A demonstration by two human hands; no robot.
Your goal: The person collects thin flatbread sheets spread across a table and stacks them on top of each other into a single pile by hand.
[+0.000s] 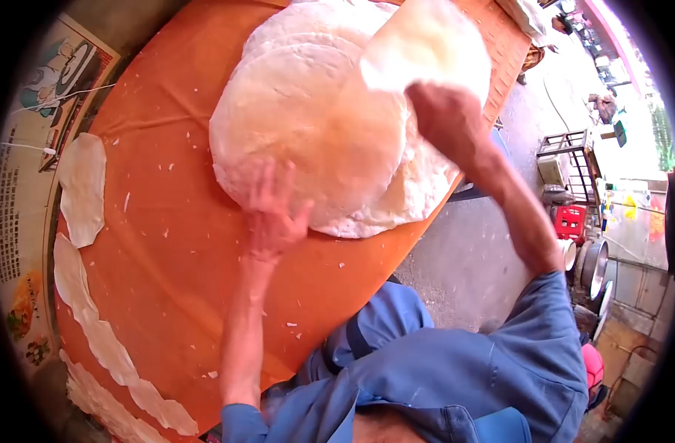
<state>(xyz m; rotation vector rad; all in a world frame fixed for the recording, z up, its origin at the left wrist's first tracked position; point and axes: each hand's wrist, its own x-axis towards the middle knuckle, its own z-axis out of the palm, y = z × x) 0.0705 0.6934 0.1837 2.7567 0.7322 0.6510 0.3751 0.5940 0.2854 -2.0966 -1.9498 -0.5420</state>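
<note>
A stack of large, pale, round flatbreads (308, 125) lies near the far right edge of the orange-covered table. My left hand (274, 210) rests on the near left rim of the top one, its fingers spread. Raised over the right side of the stack, my right hand (448, 114) is closed on the near edge of another thin white flatbread (429, 44). That piece and the hand are blurred by motion, and the fingertips are partly hidden. Under the top round, the edges of lower, rougher layers show at the right.
Long pale dough strips (94, 310) lie along the left edge of the orange table cover (160, 244), and small crumbs dot it. A printed poster (27, 221) is at far left. To the right are a metal rack (570, 159), a red crate (570, 221) and metal basins (594, 269).
</note>
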